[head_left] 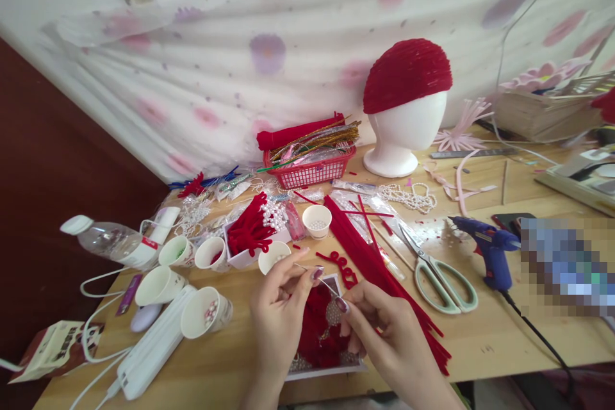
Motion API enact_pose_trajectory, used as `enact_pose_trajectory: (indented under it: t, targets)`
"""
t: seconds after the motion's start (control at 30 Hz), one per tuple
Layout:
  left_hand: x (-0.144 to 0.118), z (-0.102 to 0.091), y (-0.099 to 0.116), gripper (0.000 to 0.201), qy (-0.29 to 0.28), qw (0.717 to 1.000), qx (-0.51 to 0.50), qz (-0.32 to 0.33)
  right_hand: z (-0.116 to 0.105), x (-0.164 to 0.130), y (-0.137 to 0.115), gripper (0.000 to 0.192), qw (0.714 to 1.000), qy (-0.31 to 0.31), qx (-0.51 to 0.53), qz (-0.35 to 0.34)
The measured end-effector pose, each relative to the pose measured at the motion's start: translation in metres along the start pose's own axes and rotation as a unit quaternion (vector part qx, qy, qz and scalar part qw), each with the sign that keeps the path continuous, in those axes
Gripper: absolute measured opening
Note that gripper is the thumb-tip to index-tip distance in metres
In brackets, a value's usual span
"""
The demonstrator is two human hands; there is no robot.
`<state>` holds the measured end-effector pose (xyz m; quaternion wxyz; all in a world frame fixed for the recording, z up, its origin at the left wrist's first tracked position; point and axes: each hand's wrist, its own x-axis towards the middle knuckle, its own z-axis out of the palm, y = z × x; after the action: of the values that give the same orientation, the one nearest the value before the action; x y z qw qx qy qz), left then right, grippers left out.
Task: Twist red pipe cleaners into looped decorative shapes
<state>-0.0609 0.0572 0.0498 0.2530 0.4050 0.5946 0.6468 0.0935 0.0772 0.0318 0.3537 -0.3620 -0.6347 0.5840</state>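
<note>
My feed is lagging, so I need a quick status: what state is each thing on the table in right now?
Left hand: pinching a thin wire.
Right hand: pinching a small beaded piece.
Scissors: lying flat, blades closed.
Glue gun: standing on the table, cord attached.
Water bottle: lying on its side, capped.
Foam head: upright, wearing a red cap.
Red basket: full of craft stems.
Paper cup: upright, holding small beads.

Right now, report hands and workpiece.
Left hand and right hand pinching thin wire. Small beaded piece at right fingertips. Scissors lie right, apart.
</note>
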Motion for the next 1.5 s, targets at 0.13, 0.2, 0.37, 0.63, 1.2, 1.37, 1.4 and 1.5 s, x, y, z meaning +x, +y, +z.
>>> enact_pose_trajectory:
  t: [0.13, 0.2, 0.37, 0.63, 1.2, 1.37, 1.4, 1.5]
  targets:
    - [-0.002, 0.0, -0.003, 0.013, 0.014, 1.0, -0.003, 0.01, 0.0, -0.002, 0.003, 0.027, 1.0, -0.006, 0.014, 0.007]
    - [-0.002, 0.0, -0.003, 0.013, 0.015, 1.0, -0.011, 0.008, 0.0, -0.003, 0.003, 0.028, 1.0, -0.007, 0.018, 0.006]
    - [-0.002, 0.0, -0.004, 0.013, 0.014, 0.999, -0.007, 0.032, 0.001, -0.001, 0.0, 0.031, 1.0, -0.015, 0.021, 0.007]
    - [-0.005, -0.002, -0.006, 0.015, 0.023, 0.999, 0.001, 0.027, 0.001, -0.002, 0.002, 0.03, 0.999, -0.025, 0.028, 0.027]
    - [0.002, -0.004, 0.008, 0.009, -0.148, 0.974, -0.077, -0.156, -0.005, -0.002, 0.005, 0.028, 0.998, -0.036, 0.045, 0.022]
    - [-0.002, 0.001, 0.007, 0.009, -0.145, 0.973, -0.081, -0.159, -0.007, -0.002, 0.005, 0.024, 1.0, -0.029, 0.007, 0.002]
    - [-0.003, 0.001, 0.006, 0.008, -0.144, 0.973, -0.08, -0.16, -0.008, -0.002, 0.005, 0.024, 1.0, -0.028, 0.002, -0.002]
    - [-0.004, 0.002, 0.006, 0.009, -0.141, 0.974, -0.074, -0.161, -0.009, -0.001, 0.003, 0.023, 1.0, -0.026, -0.009, -0.011]
